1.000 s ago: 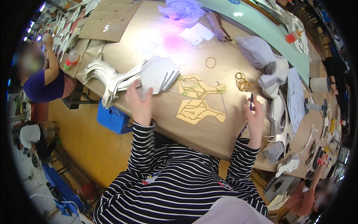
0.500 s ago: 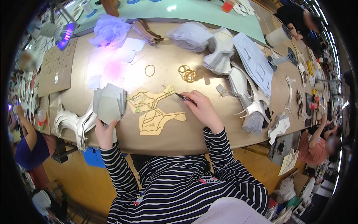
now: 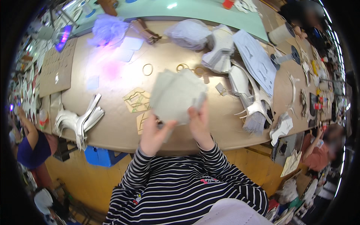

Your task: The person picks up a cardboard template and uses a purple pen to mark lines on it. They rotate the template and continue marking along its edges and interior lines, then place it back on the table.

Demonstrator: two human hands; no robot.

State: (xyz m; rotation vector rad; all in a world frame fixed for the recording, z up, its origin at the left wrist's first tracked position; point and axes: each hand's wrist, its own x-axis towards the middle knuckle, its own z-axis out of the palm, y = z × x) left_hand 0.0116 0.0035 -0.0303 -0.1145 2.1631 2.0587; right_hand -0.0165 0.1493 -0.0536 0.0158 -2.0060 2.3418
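A fanned stack of pale grey fabric pieces [image 3: 176, 93] is held up over the middle of the table, slightly blurred by motion. My left hand [image 3: 152, 133] grips its lower left edge, and my right hand [image 3: 199, 122] pinches its lower right edge, both thumbs on top. Behind the stack, to the left, lies a yellow pattern template [image 3: 135, 99] with cut slots and green marks. A second yellow template [image 3: 141, 123] shows only its left end beside my left hand. A small dark spot shows by my left fingers; whether it is the pen I cannot make out.
White cut pieces [image 3: 77, 122] lie bundled on the left. Rubber bands [image 3: 147, 69] lie beyond the stack. Grey bundles [image 3: 219, 50], a pale blue template sheet [image 3: 257, 62] and white strips [image 3: 257, 107] fill the right. A glowing lamp [image 3: 64, 37] stands far left; co-workers sit at both sides.
My left hand has carried the stack rightward from the left side to the middle. My right hand has drawn back from the templates and taken hold of the stack. The pen no longer shows clearly.
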